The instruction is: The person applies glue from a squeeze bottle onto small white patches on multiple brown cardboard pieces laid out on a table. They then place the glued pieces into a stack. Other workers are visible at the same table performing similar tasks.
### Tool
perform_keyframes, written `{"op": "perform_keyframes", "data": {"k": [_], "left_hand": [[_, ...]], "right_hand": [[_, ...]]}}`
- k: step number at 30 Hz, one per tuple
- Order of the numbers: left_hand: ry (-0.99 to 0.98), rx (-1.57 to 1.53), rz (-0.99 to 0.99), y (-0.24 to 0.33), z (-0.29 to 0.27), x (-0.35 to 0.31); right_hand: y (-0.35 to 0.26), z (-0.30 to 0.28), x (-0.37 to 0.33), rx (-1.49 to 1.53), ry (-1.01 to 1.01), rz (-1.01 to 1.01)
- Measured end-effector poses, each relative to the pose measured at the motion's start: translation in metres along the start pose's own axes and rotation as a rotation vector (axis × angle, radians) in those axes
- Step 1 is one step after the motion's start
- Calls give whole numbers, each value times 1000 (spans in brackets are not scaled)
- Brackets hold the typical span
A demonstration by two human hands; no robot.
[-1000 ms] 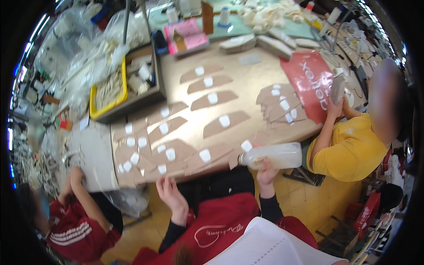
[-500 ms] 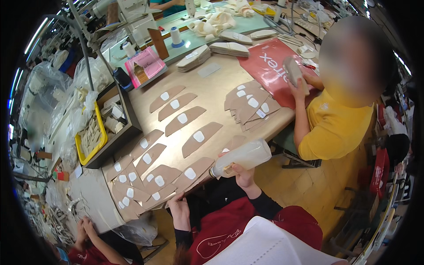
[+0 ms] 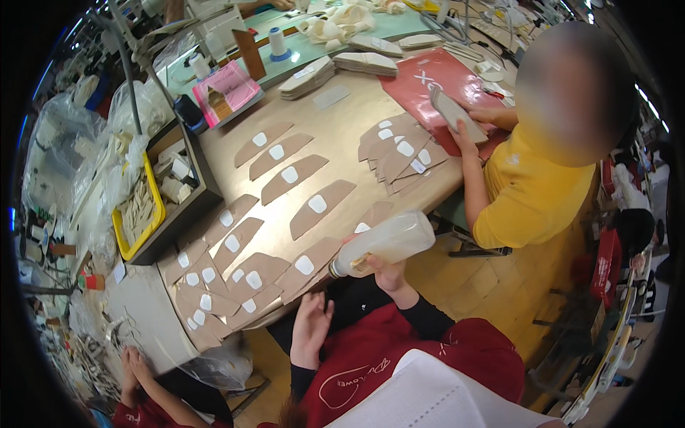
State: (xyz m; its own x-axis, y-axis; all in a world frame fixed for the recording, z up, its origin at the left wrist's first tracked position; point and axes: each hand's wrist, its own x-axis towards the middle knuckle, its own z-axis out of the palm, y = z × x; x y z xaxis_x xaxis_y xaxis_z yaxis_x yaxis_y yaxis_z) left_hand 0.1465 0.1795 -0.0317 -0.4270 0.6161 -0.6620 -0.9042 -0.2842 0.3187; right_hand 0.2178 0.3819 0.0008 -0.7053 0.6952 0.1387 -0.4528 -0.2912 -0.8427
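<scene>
My right hand (image 3: 387,274) is wrapped round a translucent plastic squeeze bottle (image 3: 399,237) with pale contents. The bottle lies tilted over the table's front edge, its dark-ringed neck lower and toward the left. My left hand (image 3: 312,327) is just off that edge, fingers loosely apart, with nothing visible in it. Close ahead are overlapping brown cut pieces (image 3: 285,282), each bearing a white patch. Farther up the table, several similar pieces lie separately, one of them a half-moon piece (image 3: 325,209). To the right a fanned pile of brown pieces (image 3: 399,160) is spread out.
A person in yellow (image 3: 535,192) at the right holds a pale stack (image 3: 457,114) above a red sheet (image 3: 421,78). Another person's hands (image 3: 135,371) are at lower left. A yellow tray (image 3: 121,232) stands left; bundled pieces (image 3: 365,63), thread spools (image 3: 278,46) and a pink booklet (image 3: 227,93) are behind.
My left hand has come away from the table edge toward me, its fingers lifting. The bottle has shifted slightly left in my right hand. The person in yellow has tilted the stack.
</scene>
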Motion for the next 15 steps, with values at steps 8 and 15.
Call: {"op": "perform_keyframes", "data": {"k": [8,15], "left_hand": [[-84,990,468,24,37,-13],[197,1910,996,46,53,35]], "right_hand": [[-8,-13,6,12,32,-42],[-16,-9,0,-62,43,-75]]}}
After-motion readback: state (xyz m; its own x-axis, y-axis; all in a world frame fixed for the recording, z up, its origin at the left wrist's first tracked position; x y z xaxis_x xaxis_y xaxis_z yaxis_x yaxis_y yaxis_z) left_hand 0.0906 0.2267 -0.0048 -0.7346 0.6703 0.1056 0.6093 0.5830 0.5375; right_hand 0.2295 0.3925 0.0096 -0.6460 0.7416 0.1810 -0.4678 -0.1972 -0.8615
